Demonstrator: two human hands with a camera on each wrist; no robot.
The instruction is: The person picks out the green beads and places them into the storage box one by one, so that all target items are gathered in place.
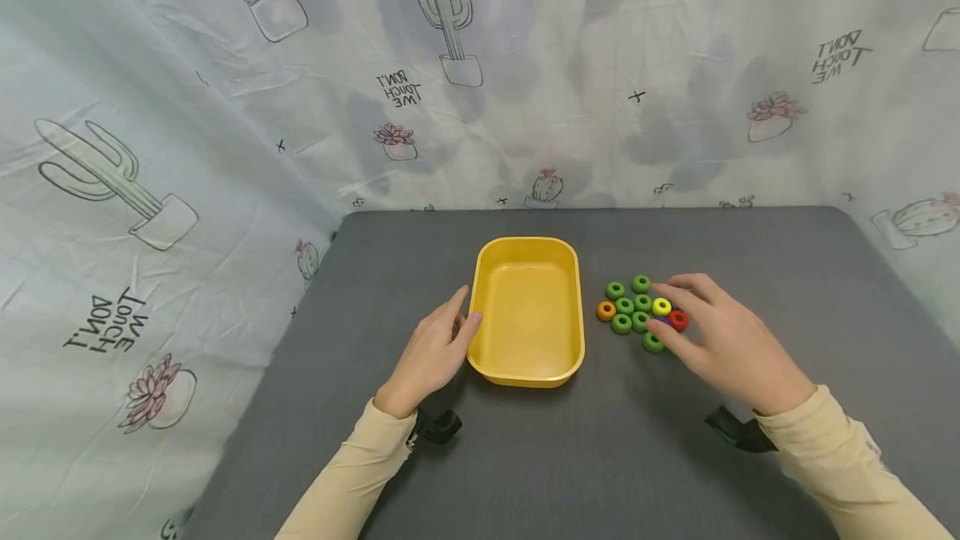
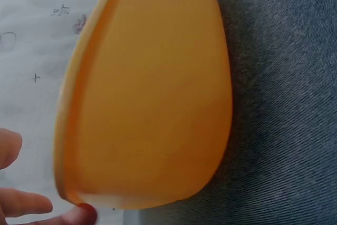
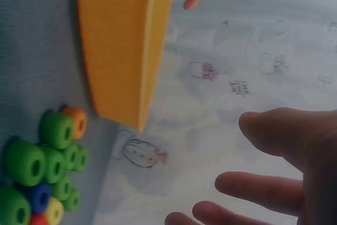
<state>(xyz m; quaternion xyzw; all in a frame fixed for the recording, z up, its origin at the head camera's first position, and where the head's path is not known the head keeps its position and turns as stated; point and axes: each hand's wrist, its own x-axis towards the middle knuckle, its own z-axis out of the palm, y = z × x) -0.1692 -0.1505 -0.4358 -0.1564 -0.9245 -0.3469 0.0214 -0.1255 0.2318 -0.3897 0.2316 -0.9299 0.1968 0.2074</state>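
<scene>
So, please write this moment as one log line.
left hand: touches tray | right hand: over beads | tray: empty

A tray (image 1: pixel 528 311) sits near the middle of the table (image 1: pixel 750 257), with a cluster of beads (image 1: pixel 637 312) just to its right, apart from its wall; the left hand (image 1: pixel 433 352) rests on the table at the tray's left side, fingertips touching its rim; the right hand (image 1: pixel 723 340) lies to the right of the beads, its fingers reaching over the near ones. A printed cloth (image 1: pixel 225 107) hangs behind the table and falls along its left side.
</scene>
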